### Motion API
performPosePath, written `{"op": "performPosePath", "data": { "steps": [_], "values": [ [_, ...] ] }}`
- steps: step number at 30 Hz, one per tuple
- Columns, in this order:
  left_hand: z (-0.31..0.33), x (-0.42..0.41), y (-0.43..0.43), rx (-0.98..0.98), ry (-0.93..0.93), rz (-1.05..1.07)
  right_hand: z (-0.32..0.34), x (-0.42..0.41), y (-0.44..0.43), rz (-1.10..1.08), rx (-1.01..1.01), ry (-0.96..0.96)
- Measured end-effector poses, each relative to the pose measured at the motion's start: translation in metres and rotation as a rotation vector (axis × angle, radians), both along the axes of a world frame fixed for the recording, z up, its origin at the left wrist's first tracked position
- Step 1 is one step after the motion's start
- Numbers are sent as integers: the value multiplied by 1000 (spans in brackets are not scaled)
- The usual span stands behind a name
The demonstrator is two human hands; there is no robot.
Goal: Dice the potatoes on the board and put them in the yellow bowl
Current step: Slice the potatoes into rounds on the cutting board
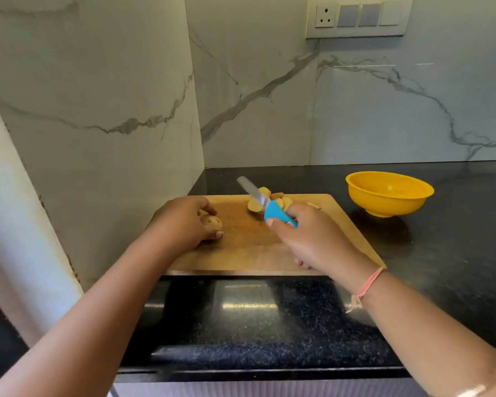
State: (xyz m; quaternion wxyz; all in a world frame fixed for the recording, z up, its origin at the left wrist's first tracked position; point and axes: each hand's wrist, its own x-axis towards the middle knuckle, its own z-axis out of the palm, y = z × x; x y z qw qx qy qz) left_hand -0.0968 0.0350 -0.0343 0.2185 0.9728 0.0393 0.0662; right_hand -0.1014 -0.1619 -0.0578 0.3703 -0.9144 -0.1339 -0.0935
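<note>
Potato (214,222), small, rounded, brown-skinned with dark eyes, at the left end of the board (241,253), cupped under the curled fingers of the left hand (184,222). Cut pieces (255,207), pale and flat-faced, heaped at the board's far edge; perhaps slices, too blurred to say. Knife (252,191), smooth steel blade and rounded blue plastic handle, gripped in the right hand (309,239), fingers wrapped round the handle, blade slanting over the pieces. Board rectangular, wooden, grained. Right of the board and apart from it, yellow bowl (388,196), round, glossy plastic. Beneath the board, polished speckled black counter (269,325).
</note>
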Motion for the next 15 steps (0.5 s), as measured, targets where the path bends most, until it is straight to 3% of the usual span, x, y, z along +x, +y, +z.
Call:
{"op": "performPosePath", "data": {
  "steps": [3, 10, 15],
  "values": [
    [-7, 1, 8, -114, -43, -7, -4, -5, 17, 41, -99, -60],
    [-17, 12, 3, -146, -192, 0, -5, -9, 32, 20, -192, -147],
    [-29, 15, -2, -177, -183, -46, -6, -10, 30, 22, -247, -144]
  ]
}}
